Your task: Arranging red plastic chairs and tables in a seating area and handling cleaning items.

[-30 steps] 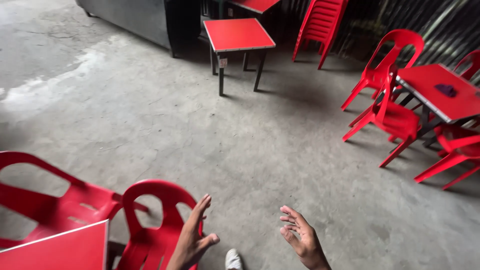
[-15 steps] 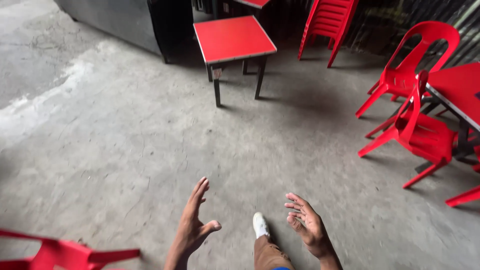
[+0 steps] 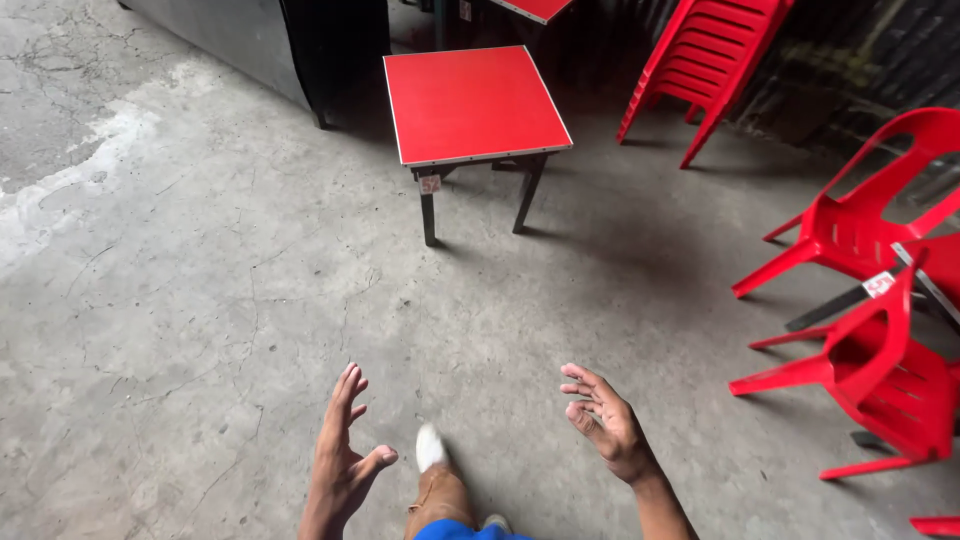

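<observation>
My left hand is raised in front of me, fingers spread, holding nothing. My right hand hangs beside it, fingers loosely curled apart, also holding nothing. Between them my leg steps forward with a white shoe on the grey concrete floor. A square red table on dark legs stands ahead, well beyond both hands.
Two red plastic chairs stand at the right beside another red table's edge. A stack of red chairs leans at the back right. A dark metal cabinet sits at the back left.
I have walked forward: the red table ahead is nearer and larger, the red chairs at the lower left have dropped out of view. Both hands stay spread, holding nothing.
</observation>
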